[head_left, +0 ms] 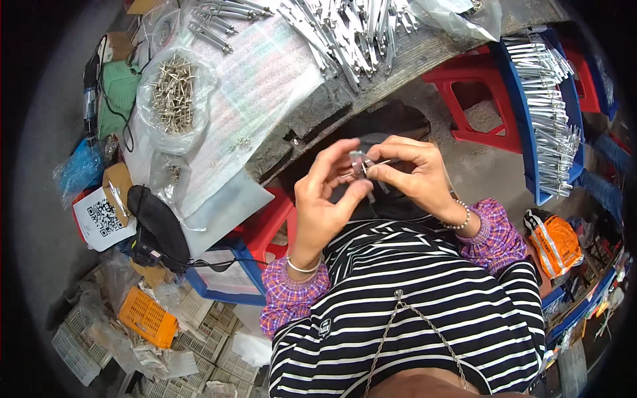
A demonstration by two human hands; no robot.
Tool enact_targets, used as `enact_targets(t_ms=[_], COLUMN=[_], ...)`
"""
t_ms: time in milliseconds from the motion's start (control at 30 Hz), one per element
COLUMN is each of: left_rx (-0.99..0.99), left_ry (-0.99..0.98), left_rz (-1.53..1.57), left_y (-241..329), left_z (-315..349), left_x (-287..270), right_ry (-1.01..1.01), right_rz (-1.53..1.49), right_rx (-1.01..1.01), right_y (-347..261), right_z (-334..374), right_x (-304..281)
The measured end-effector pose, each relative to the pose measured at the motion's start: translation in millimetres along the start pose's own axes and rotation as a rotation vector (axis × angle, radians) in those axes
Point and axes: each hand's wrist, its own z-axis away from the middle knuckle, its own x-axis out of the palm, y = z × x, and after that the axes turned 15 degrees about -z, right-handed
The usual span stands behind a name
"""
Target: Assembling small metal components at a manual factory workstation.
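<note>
Head view: left hand gripped a small metal part above the striped garment, right hand pinching a thin pin there, apparently mid-piece! Silver rods lay heaped on the surface; which were finished, I couldn't tell.

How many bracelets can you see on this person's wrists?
2: a smooth silver bangle at the wrist of the left hand, and a beaded bracelet at the wrist of the right hand. Others could be hidden under the checked sleeves.
</note>
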Motion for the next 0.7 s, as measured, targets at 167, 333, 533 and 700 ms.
enact_targets(t_ms=[167, 333, 533, 700], left_rx=[-0.010, 0.039, 0.017, 0.017], left_ry=[0.125, 0.208, 0.274, 0.266], left_rz=[-0.039, -0.042, 0.071, 0.103], left_y=[-11, -21, -24, -25], left_z=[0, -2, -3, -3], left_x=[4, 5, 9, 9], right_ry=[0.017, -0.047, -0.052, -0.052], right_rz=[-0.092, -0.188, -0.099, -0.173], right_rx=[0.008, 0.145, 0.241, 0.239], right_y=[11, 30, 36, 36], right_z=[1, 7, 13, 12], right_x=[2, 2, 5, 7])
